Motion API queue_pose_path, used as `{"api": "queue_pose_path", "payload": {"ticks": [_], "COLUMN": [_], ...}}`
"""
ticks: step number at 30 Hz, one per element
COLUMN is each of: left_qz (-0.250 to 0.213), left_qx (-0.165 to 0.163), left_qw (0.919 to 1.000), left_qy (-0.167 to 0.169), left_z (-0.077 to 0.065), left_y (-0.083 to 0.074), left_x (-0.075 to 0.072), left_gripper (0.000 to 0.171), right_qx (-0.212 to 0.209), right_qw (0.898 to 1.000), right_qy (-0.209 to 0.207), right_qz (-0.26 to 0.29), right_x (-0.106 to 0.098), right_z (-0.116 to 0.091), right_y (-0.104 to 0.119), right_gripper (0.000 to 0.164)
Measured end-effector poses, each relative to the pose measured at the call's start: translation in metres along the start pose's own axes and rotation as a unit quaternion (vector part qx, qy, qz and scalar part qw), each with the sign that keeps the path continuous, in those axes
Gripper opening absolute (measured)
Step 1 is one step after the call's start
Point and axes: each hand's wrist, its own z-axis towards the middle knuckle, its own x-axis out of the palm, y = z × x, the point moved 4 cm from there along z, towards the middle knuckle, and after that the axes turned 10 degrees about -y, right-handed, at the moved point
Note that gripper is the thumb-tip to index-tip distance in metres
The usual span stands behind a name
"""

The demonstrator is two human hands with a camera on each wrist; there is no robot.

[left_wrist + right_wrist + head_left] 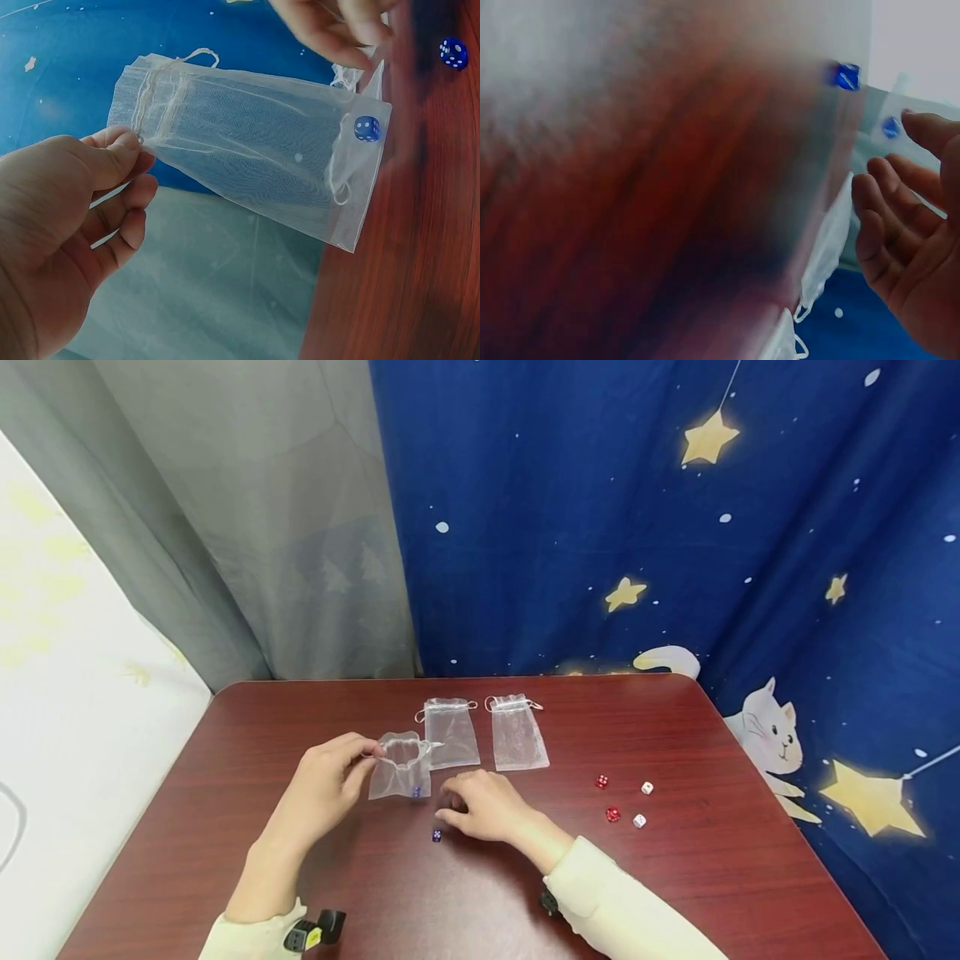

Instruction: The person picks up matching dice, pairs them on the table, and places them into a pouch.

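Left grip (pixel 326 777) pinches a sheer white drawstring bag (pixel 247 127), blue cubic die (pixel 367 128) inside; right grip (pixel 483 806), loose, right of a second blue die (pixel 437 836).

Layout of bags and dice, desk (pixel 405 906).
Left hand (pixel 326 781) holds the near bag (pixel 386 785); one die (pixel 416 792) sits inside at its bottom. A loose die (pixel 437 835) lies on the desk, before that bag and just beside the right hand (pixel 487 806). Behind, two flat bags lie side by side: left (pixel 453 739), right (pixel 519 740). Four dice (pixel 613 814) lie grouped right of the right hand.
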Motion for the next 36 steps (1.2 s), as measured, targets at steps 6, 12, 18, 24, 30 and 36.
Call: {"api": "queue_pose_path", "payload": {"ticks": [6, 12, 18, 24, 30, 36], "left_qz": [0.002, 0.002, -0.001, -0.003, -0.004, -0.006], "left_qx": [-0.002, -0.004, -0.008, -0.010, -0.013, -0.010], "left_qw": [1.0000, 1.0000, 0.9998, 0.9998, 0.9997, 0.9998], "left_qy": [0.001, 0.008, 0.016, 0.017, 0.022, 0.019], "left_z": [0.000, -0.001, -0.002, -0.003, -0.004, -0.005], "left_y": [0.001, 0.001, 0.003, 0.003, 0.004, 0.004], "left_x": [0.000, 0.000, 0.003, 0.003, 0.004, 0.003], "left_gripper": [0.025, 0.024, 0.023, 0.023, 0.022, 0.021], "right_qx": [0.006, -0.013, -0.027, -0.034, -0.028, -0.021], "right_qw": [0.997, 0.995, 0.993, 0.993, 0.995, 0.998], "right_qy": [0.068, 0.091, 0.098, 0.095, 0.085, 0.056], "right_qz": [-0.021, -0.049, -0.064, -0.065, -0.037, -0.005], "right_x": [0.013, 0.020, 0.023, 0.023, 0.019, 0.002], "right_z": [-0.003, -0.003, -0.004, -0.004, -0.007, -0.001], "right_y": [0.003, 0.006, 0.011, 0.013, 0.009, 0.003], "right_gripper": [0.029, 0.031, 0.025, 0.017, 0.015, 0.014]}}
